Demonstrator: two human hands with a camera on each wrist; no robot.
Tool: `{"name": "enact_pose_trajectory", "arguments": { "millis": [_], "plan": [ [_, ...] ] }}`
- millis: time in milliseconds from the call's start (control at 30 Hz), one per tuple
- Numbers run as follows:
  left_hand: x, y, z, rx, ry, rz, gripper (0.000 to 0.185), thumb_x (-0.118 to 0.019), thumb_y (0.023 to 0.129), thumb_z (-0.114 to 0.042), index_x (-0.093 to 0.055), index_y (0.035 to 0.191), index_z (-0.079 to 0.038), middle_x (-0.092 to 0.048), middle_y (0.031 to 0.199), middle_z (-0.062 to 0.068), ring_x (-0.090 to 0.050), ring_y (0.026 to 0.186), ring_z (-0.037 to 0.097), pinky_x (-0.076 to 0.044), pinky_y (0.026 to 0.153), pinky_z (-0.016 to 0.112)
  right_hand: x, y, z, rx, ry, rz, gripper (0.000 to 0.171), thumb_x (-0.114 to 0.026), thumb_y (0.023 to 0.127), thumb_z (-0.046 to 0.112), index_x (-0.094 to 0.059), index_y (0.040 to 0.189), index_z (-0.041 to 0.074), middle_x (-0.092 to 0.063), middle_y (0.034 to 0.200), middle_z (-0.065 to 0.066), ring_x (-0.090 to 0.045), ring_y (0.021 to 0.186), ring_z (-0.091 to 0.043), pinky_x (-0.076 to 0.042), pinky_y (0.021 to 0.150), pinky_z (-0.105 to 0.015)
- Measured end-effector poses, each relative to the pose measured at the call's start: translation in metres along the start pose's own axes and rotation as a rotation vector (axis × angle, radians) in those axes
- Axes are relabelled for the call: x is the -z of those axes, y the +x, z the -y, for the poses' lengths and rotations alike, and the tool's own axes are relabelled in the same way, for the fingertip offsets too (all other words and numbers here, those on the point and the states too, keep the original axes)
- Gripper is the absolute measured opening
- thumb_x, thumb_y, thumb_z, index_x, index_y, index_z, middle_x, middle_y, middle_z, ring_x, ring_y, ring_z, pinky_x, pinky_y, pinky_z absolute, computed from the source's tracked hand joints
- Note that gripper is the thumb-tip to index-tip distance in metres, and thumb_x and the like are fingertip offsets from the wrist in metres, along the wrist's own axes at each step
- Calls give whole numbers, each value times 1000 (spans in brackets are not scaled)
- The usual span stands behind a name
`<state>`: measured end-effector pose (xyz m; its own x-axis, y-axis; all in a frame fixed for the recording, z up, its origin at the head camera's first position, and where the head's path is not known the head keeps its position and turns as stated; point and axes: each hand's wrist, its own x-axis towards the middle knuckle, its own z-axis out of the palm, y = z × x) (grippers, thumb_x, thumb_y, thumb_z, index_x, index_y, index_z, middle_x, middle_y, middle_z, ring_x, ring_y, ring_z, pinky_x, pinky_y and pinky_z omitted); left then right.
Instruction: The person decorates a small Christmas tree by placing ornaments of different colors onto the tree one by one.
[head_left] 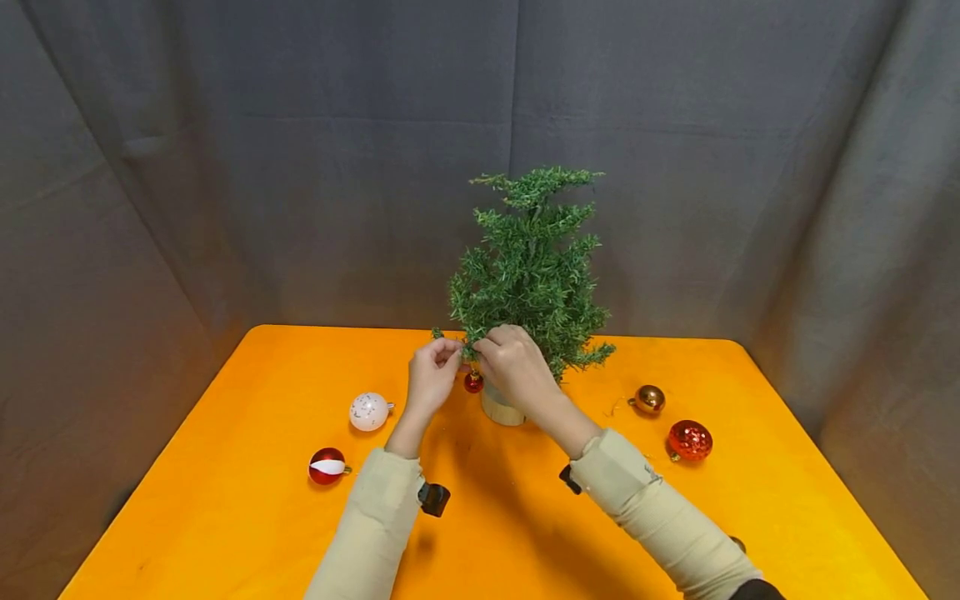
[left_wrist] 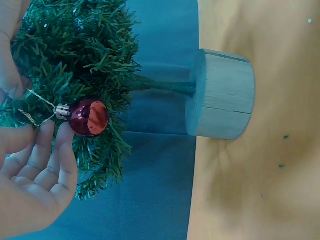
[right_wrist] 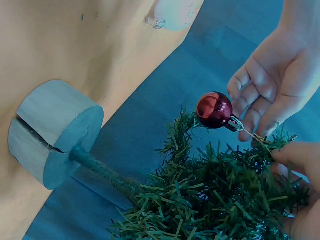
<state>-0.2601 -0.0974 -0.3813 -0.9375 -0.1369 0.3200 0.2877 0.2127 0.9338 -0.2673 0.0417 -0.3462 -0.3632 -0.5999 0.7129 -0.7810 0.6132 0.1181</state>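
A small artificial Christmas tree (head_left: 532,283) stands on a round wooden base (left_wrist: 222,95). At its lower left side hangs a shiny red bauble (head_left: 473,382) with a gold cap and a thin gold string (right_wrist: 254,135). My left hand (head_left: 431,379) pinches the string between thumb and index finger, its other fingers loosely curled beside the bauble (left_wrist: 90,117). Close by on the right, my right hand (head_left: 517,367) pinches a branch tip (right_wrist: 272,142) where the string meets the greenery. Needles partly hide the right fingertips.
On the orange table (head_left: 247,417), a white bauble (head_left: 369,412) and a red-and-white bauble (head_left: 327,467) lie to the left. A gold bauble (head_left: 649,400) and a red sequined bauble (head_left: 690,440) lie to the right. Grey curtains (head_left: 360,167) surround the table.
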Motion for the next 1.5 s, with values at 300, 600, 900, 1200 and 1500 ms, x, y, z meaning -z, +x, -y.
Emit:
{"name": "enact_pose_trajectory", "arguments": {
  "millis": [300,600,900,1200,1500],
  "plan": [
    [1,-2,7,42,27,41,11,-52,86,2,-61,89,8,-61,75,15,-63,69,28,-51,63,34,-1,0,1,16,38,-23,5,-66,77,-1,-66,76,4,-55,71,-6,-53,68,-19,-44,65,-30],
    [4,-2,4,11,81,5,11,-55,86,-3,-64,87,5,-62,79,13,-58,75,24,-46,65,27,0,2,1,40,40,-31,4,-68,76,1,-65,76,3,-54,72,-6,-52,68,-19,-44,62,-27],
    [9,-5,3,10,32,2,14,-56,87,-6,-63,92,6,-63,81,18,-59,78,31,-48,69,31,3,6,2,71,31,-69,4,-68,76,1,-64,75,3,-55,72,-7,-52,67,-20,-44,61,-27],
    [15,-9,4,3,23,-8,14,-58,87,-7,-64,90,4,-63,81,16,-59,77,28,-47,66,25,9,14,2,79,-6,-117,2,-65,78,0,-64,77,1,-57,74,-8,-54,69,-21,-44,59,-27],
    [23,-17,6,7,-15,-25,13,-56,87,-4,-64,91,6,-64,83,17,-60,79,29,-47,68,25,14,22,-2,27,-2,-168,7,-63,76,-6,-65,82,-3,-57,80,-13,-56,74,-23,-49,66,-28]
  ]
}}
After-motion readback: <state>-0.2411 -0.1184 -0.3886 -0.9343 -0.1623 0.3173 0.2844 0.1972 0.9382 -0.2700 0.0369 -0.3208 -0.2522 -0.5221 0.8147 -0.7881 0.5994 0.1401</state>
